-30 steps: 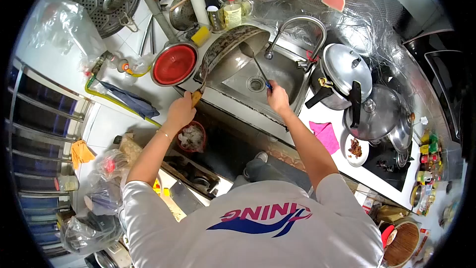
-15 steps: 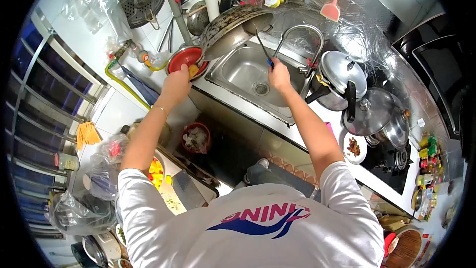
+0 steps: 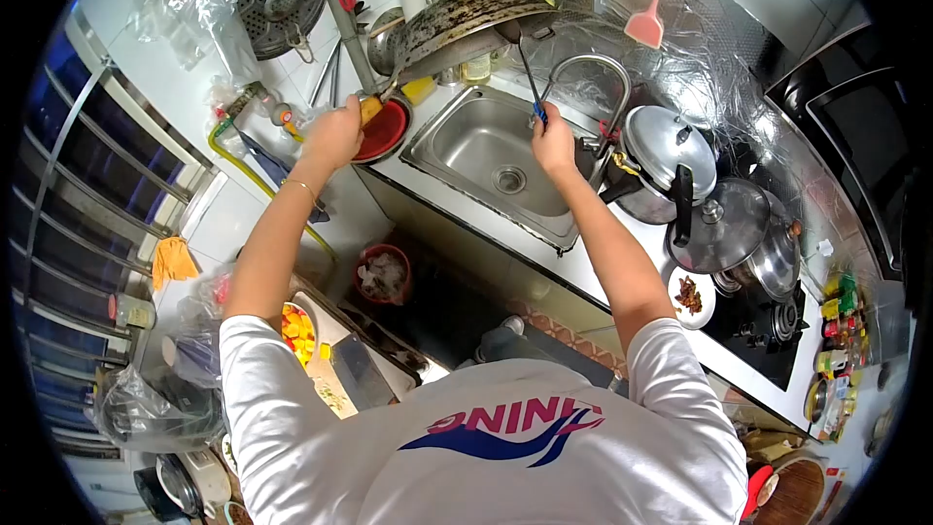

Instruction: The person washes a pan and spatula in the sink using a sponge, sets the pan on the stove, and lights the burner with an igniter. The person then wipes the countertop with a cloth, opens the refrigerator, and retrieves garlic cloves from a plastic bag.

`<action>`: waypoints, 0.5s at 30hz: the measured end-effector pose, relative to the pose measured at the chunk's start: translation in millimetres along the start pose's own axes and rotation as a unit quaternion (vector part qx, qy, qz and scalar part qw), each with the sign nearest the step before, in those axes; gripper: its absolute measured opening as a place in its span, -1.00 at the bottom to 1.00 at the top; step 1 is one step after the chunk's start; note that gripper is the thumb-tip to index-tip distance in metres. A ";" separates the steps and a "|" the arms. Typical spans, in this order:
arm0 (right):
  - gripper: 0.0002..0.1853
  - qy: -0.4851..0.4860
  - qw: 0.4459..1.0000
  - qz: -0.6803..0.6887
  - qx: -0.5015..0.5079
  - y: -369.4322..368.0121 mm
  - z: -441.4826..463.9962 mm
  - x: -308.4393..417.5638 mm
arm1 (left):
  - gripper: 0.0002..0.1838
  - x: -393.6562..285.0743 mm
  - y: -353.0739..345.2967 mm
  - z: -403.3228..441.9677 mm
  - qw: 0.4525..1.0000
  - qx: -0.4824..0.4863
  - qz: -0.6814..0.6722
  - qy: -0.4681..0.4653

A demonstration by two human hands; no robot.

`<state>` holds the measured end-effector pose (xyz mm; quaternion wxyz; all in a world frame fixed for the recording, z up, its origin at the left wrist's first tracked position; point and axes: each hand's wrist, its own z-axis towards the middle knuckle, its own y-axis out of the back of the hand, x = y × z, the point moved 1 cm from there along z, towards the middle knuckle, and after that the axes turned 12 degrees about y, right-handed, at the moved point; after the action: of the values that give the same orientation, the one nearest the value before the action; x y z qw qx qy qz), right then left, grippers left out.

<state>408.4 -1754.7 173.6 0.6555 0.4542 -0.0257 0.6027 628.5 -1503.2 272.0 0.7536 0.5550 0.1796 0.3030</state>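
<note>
Gripping with both hands, the person in the head view holds a large wok point(image 3: 457, 23) aloft at the far side of the sink point(image 3: 457, 144). The left hand point(image 3: 333, 139) has its fingers closed around the wok's yellowish handle point(image 3: 371, 108), close above the red bowl point(image 3: 386, 130) at the left. The right hand point(image 3: 554, 144), left of the silver pressure cooker point(image 3: 671, 143), has its fingers wrapped around the blue grip of a long-handled utensil point(image 3: 531, 72). The utensil's dark head lies at the wok's right part, by the inner side of the rim; whether it touches the metal cannot be told.

Doing this well, I judge, calls for a firm left grip, since a wok this broad, borne from 1 end, would tend to twist in the hand. A steady wrist should hold the tilt even, and the utensil's head is best laid flat along the inside, with light pressure, clear of the faucet point(image 3: 589, 58) just to the right.

The wok is tipped well over: its blackened outer face shows toward the far left, and its hollow seems to face down toward the sink. Its long axis runs from the handle at the near left to the small loop at the far right. The utensil slants from its grip, near and right, to its head, far and left.
</note>
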 end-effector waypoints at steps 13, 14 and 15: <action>-0.68 0.015 0.999 0.010 -0.035 18.3 1.1 -17.4 | -0.65 -12.6 8.3 15.4 0.999 -0.013 0.018 -0.038; -0.68 0.015 0.999 0.006 -0.036 19.8 1.0 -17.5 | -0.65 -13.3 8.9 15.1 0.999 -0.015 0.015 -0.042; -0.68 0.015 0.999 0.002 -0.037 21.6 0.9 -17.7 | -0.65 -13.7 8.8 14.8 0.999 -0.015 0.014 -0.042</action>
<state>386.5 -1771.8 176.0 0.6708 0.4206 -0.0385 0.6097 624.9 -1521.2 284.2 0.7646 0.5580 0.1353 0.2927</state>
